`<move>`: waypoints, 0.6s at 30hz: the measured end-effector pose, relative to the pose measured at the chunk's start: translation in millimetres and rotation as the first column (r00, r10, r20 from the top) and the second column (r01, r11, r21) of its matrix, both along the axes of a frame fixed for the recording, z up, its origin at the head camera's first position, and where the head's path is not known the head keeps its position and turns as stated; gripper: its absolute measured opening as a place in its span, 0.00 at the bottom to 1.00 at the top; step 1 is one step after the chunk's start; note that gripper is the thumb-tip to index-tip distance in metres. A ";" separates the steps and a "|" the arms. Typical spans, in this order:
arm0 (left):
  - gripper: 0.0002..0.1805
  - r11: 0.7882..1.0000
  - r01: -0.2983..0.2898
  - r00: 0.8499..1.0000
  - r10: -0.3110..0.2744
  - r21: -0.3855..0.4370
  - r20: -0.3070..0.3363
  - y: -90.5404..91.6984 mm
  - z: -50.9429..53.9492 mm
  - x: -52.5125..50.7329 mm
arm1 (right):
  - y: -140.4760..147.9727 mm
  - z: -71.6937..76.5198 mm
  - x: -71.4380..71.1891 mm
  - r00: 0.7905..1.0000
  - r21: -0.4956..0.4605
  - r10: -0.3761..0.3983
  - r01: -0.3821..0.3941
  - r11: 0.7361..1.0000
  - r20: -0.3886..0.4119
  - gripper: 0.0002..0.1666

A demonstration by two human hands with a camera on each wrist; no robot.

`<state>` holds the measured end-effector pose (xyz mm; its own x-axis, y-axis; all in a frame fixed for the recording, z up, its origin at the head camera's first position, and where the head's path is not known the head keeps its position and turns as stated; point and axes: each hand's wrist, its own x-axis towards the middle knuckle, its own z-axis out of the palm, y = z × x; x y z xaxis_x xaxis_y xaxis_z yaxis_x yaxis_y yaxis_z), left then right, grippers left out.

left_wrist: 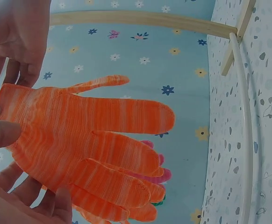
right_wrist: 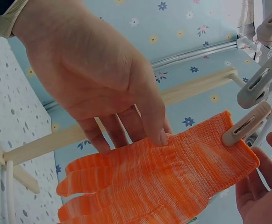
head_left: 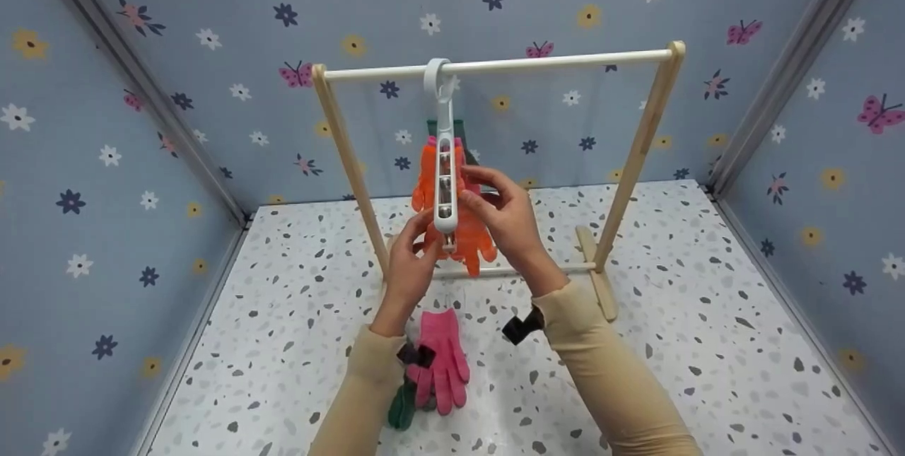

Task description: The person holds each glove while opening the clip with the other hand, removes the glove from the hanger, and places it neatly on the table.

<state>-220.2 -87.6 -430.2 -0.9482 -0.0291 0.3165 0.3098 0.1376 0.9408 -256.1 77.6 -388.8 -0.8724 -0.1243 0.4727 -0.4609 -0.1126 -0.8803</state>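
An orange knit glove hangs by its cuff from a pale clothes peg on a white clip hanger. My right hand pinches the glove's edge near the cuff, thumb in front and fingers behind, as the right wrist view shows. My left hand holds the other edge of the cuff, its thumb on the near face and fingers behind the glove. Behind it hang more gloves: orange, pink and, farthest back, green, all partly hidden.
The hanger hooks over the white rail of a wooden stand. On the speckled surface below lie a pink glove and a green one, partly covered. Flowered panels enclose the back and sides.
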 end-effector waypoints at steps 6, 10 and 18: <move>0.22 0.999 0.025 1.000 -0.025 0.020 0.010 1.0 -0.1 -1.0 | -0.3 1.0 0.1 1.000 0.006 -0.008 0.008 1.000 0.001 0.22; 0.21 0.999 0.044 0.999 -0.044 0.032 0.000 1.3 -1.4 -2.3 | -0.9 0.6 -0.5 1.000 0.002 -0.005 0.005 1.000 0.000 0.22; 0.15 0.998 0.057 0.996 -0.058 -0.003 -0.074 4.0 -3.9 -1.6 | -1.7 -0.3 0.5 1.000 0.006 0.006 -0.006 1.000 0.002 0.21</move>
